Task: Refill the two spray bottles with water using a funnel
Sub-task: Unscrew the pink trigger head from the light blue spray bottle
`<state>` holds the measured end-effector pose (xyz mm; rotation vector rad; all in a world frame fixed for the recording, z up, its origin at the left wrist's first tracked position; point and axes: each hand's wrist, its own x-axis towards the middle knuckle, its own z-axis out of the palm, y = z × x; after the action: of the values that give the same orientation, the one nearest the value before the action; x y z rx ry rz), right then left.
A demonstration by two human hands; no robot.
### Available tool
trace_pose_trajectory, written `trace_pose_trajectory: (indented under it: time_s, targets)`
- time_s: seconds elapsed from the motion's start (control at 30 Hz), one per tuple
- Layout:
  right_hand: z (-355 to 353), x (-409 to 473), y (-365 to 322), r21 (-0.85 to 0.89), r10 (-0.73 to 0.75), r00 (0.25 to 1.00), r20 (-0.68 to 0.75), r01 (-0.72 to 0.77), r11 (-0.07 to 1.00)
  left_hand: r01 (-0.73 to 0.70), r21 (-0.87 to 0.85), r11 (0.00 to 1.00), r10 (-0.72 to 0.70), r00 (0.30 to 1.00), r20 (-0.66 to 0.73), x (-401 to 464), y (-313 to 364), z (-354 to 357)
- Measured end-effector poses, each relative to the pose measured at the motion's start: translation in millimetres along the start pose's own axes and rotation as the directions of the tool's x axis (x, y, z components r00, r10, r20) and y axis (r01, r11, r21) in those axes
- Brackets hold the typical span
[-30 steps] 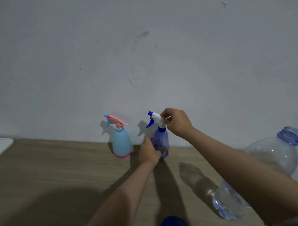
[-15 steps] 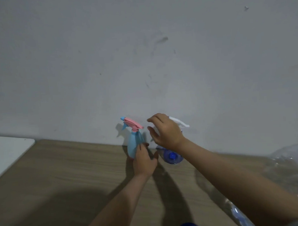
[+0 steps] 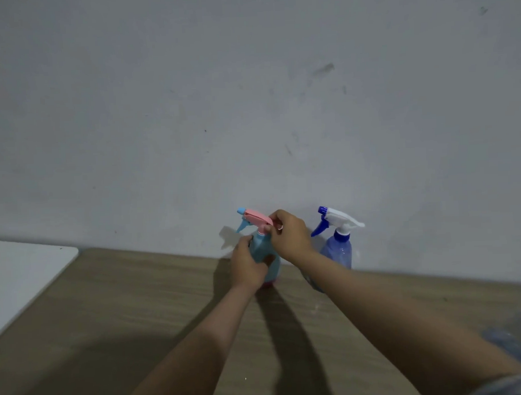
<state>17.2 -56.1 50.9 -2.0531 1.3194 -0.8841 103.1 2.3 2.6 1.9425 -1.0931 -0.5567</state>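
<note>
A light blue spray bottle (image 3: 260, 248) with a pink trigger head (image 3: 255, 218) stands near the wall on the wooden table (image 3: 123, 307). My left hand (image 3: 246, 265) wraps around its body. My right hand (image 3: 289, 233) grips the neck just under the pink head. Right of it stands a dark blue spray bottle (image 3: 338, 250) with a white trigger head (image 3: 341, 219), upright and untouched. No funnel is in view.
A white surface (image 3: 21, 276) adjoins the table at the left. The grey wall (image 3: 249, 108) rises right behind the bottles. A blurred clear plastic shape (image 3: 516, 341) shows at the right edge behind my forearm.
Both hands left the dark blue bottle, which now stands upright with its white head on, and closed on the light blue bottle. The view swung left, moving the big water bottle nearly out of frame.
</note>
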Motion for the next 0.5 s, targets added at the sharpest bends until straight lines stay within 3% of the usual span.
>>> trace_pose_trajectory:
  time_s: [0.17,0.33,0.5]
  targets:
    - [-33.8,-21.1,-5.1,0.067,-0.036,0.999,-0.024,0.038,0.997,-0.123,-0.133,0.983,0.117,0.992,-0.057,-31.1,4.1,-5.3]
    - [-78.0,-65.5,7.3,0.027,-0.061,0.998,0.015,0.061,0.998,-0.184,-0.308,0.933,0.213,0.975,0.062,-75.5,-2.1,8.9]
    - [-103.7,-109.1,35.3,0.016,0.017,0.999,-0.029,-0.017,1.000,-0.219,-0.304,0.927,0.283,0.942,0.183,-110.8,3.4,30.1]
